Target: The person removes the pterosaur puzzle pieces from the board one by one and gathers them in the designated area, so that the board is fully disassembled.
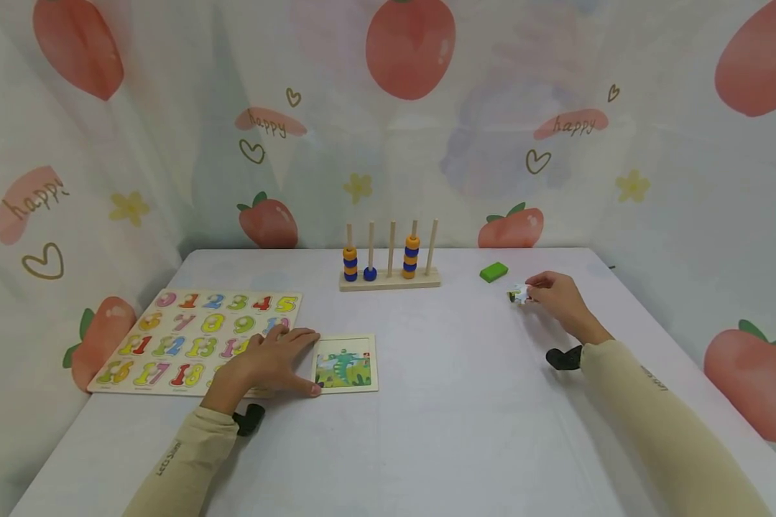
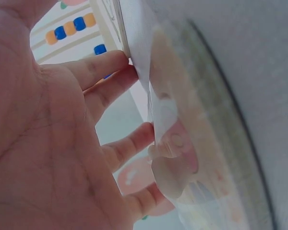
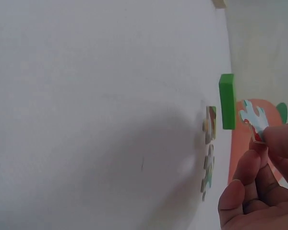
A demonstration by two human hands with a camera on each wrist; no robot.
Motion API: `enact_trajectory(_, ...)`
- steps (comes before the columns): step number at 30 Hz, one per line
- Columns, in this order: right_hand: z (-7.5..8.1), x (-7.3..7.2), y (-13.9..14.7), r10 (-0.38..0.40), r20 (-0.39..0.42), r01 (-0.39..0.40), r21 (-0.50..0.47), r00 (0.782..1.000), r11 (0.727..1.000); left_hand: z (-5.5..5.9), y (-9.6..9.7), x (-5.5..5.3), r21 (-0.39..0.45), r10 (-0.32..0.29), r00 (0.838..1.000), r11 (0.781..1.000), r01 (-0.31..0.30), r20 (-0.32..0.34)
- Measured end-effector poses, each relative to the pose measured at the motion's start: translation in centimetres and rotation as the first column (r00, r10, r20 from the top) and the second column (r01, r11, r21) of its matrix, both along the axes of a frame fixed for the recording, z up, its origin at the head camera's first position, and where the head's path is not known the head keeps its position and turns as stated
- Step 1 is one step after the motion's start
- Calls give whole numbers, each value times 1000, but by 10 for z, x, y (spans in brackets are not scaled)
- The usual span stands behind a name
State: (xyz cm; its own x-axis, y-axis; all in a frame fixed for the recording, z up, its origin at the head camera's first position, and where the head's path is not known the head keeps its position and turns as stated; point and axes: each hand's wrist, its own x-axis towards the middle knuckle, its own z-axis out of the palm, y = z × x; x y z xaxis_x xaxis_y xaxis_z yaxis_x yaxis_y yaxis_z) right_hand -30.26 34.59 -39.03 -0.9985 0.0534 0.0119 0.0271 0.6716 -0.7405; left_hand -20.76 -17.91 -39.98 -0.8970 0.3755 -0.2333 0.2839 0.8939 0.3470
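A small jigsaw puzzle piece [image 3: 254, 119], pale blue with some red, is pinched between the thumb and fingers of my right hand [image 1: 561, 303], raised off the table. Two more puzzle pieces lie on the table below that hand, one piece [image 3: 210, 125] nearer a green block [image 3: 227, 101] and another piece [image 3: 209, 170] beside it. My left hand [image 1: 265, 362] spreads its fingers at the left side of a framed dinosaur puzzle [image 1: 344, 365]. Its thumb touches the frame's lower left corner, and the index fingertip is at the upper left corner. The other fingers reach over the number board.
A wooden number board [image 1: 194, 343] with colourful numerals lies at the left, partly behind my left hand. At the back stands a peg abacus [image 1: 391, 282] with orange and blue beads. A printed fruit cloth [image 1: 388, 158] hangs behind the white table [image 1: 453, 431].
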Motion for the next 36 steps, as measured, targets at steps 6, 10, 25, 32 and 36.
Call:
enact_trajectory(6, -2, -2, 14, -24, -12, 24, 26, 1000, 999, -1, -2, 0, 18, -2, 1000, 1000, 2, 13)
enact_trajectory(10, -4, -6, 24, -43, -16, 44, 26, 999, 999, 0, -3, -2, 28, -3, 1000, 1000, 3, 19)
enact_trajectory(25, -8, -20, 54, -217, 85, 221, -42, 973, 974, 2, -6, -4, 23, -14, 1000, 1000, 14, 16)
enact_trajectory(32, -13, -28, 56, -320, 188, 345, -124, 929, 930, 0, -4, -6, 23, -13, 1000, 1000, 13, 6)
enact_trajectory(36, -17, -32, 54, -356, 225, 389, -126, 907, 912, -1, -3, -6, 16, -4, 1000, 1000, 4, 7)
